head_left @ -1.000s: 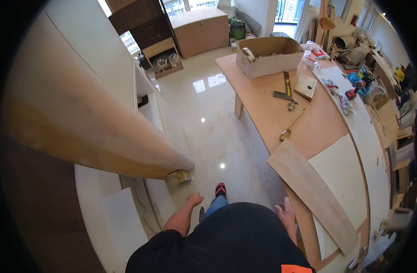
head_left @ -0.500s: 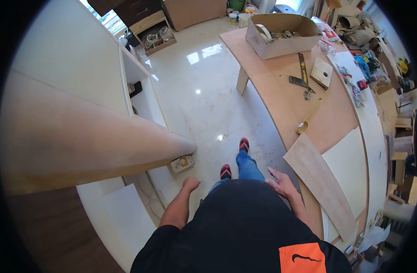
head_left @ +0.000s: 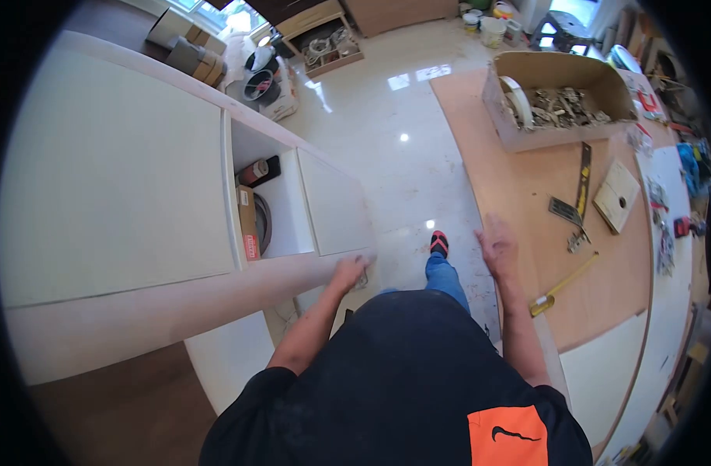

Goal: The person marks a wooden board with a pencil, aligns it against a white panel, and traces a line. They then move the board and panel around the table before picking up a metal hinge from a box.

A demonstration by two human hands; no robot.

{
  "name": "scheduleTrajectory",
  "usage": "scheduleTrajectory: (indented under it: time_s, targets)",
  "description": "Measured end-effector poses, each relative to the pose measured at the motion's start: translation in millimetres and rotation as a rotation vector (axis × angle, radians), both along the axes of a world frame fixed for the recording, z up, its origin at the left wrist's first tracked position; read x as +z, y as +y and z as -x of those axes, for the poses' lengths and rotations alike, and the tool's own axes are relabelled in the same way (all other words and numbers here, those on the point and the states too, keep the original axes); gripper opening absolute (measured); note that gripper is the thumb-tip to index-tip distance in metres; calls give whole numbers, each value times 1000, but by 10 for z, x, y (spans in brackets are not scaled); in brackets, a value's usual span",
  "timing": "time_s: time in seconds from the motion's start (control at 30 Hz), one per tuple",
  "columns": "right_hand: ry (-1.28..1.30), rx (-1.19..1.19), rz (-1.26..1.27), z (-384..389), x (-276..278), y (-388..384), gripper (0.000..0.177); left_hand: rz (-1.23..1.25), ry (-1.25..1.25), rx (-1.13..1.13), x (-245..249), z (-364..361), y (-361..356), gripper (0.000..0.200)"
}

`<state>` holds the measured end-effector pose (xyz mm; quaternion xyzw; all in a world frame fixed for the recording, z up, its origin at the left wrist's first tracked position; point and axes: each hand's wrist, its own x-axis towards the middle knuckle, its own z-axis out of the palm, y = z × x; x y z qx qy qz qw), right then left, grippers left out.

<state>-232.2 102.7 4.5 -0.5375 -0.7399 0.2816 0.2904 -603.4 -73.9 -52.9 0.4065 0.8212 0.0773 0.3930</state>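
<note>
My left hand (head_left: 351,273) is by the near right corner of a white cabinet (head_left: 122,179), its fingers curled and nothing visible in them. My right hand (head_left: 497,248) hovers at the left edge of a plywood-topped table (head_left: 518,186), fingers apart and slightly blurred, holding nothing. On that table lie a combination square (head_left: 582,190), a metal hinge (head_left: 577,241), a pale wooden block with a hole (head_left: 616,196) and a yellow tape measure (head_left: 542,304) with some tape drawn out. The cabinet's niche contains a small cardboard box (head_left: 247,224) and a reddish-brown can (head_left: 253,172).
A cardboard carton (head_left: 534,138) of metal hardware and a roll of tape stands at the table's far end. Glossy floor (head_left: 386,171) runs between cabinet and table. Ahead are a black bucket (head_left: 261,88), a drawer of coiled things (head_left: 330,48) and a dark stool (head_left: 563,33).
My view has moved forward along the cabinet and table. The niche shows more fully, and the loose plywood strip has left view. My right hand has come up to the table edge.
</note>
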Motion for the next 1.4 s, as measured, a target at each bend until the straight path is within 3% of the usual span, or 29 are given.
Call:
scheduleTrajectory:
  time_s: [0.1, 0.33, 0.5, 0.63, 0.8, 1.1, 1.17, 1.4]
  targets:
    - [-115, -50, -135, 104, -178, 627, 54, -201, 59, 263, -308, 436, 335, 46]
    - [-380, 11, -334, 220, -684, 1285, 65, -359, -193, 983, 257, 542, 976, 26]
    - [-434, 14, -266, 252, -665, 1273, 68, -560, -287, 1254, 256, 1221, 1319, 20]
    - [-444, 19, -255, 302, -567, 1333, 70, -652, -231, 1464, 154, 2025, 1623, 33]
    - [-470, 15, -233, 355, -510, 1324, 69, -533, -124, 1649, 207, 2832, 2039, 50]
    - [-590, 21, -242, 431, -526, 1344, 68, -493, -118, 1722, 218, 3160, 2293, 37]
    - [-596, 27, -237, 445, -493, 1346, 68, -524, -310, 1665, 36, 3434, 2079, 32]
    - [-643, 39, -295, 493, -490, 1359, 68, -1136, -719, 1596, 83, 3110, 1763, 27]
